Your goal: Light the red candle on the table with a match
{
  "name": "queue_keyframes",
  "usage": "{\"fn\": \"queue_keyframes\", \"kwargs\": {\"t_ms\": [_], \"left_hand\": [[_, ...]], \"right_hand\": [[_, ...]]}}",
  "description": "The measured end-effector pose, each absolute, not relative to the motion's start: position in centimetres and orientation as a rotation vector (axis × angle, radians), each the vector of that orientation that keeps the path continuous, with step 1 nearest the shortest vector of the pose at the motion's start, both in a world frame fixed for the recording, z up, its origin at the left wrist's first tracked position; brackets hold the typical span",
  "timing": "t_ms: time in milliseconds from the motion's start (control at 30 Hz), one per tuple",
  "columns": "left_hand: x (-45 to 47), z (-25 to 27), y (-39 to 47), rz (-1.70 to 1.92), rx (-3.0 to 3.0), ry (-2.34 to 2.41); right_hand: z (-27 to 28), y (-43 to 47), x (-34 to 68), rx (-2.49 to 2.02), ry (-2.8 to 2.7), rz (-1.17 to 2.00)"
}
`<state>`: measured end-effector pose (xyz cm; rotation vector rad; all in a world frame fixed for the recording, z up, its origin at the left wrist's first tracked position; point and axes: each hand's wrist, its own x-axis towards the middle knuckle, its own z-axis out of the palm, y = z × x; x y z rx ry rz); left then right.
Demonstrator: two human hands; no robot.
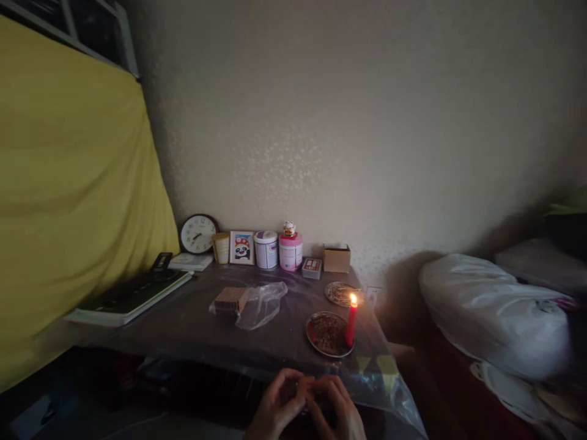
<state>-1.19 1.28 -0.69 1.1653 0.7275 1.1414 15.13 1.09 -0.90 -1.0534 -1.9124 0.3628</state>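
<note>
My left hand (279, 403) and my right hand (337, 403) meet in front of the table's near edge, both closed with fingertips pinched together. Between them there seems to be a small tan piece, too dim and small to name. Just beyond, a lit red candle (351, 324) stands upright at the right side of a round metal plate (316, 345), which has dark brown bits scattered over it. A second round plate (331, 300) lies behind the candle. Farther left, a brown block-like stack (230, 298) sits partly in a clear plastic bag (263, 305).
Along the wall stand a clock (199, 233), a yellow cup (221, 249), a framed panda picture (242, 247), a white tin (266, 252), a pink tin (290, 253) with a figurine and a cardboard box (336, 259). A large book (132, 296) lies left; white bags (495, 311) are right.
</note>
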Motion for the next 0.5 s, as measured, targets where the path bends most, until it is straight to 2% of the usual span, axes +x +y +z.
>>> {"fn": "queue_keyframes", "kwargs": {"t_ms": [500], "left_hand": [[-1.5,-0.3,1.1,1.143,1.157,0.741]], "right_hand": [[-0.2,0.5,15.0,-1.071,-1.917,0.411]]}}
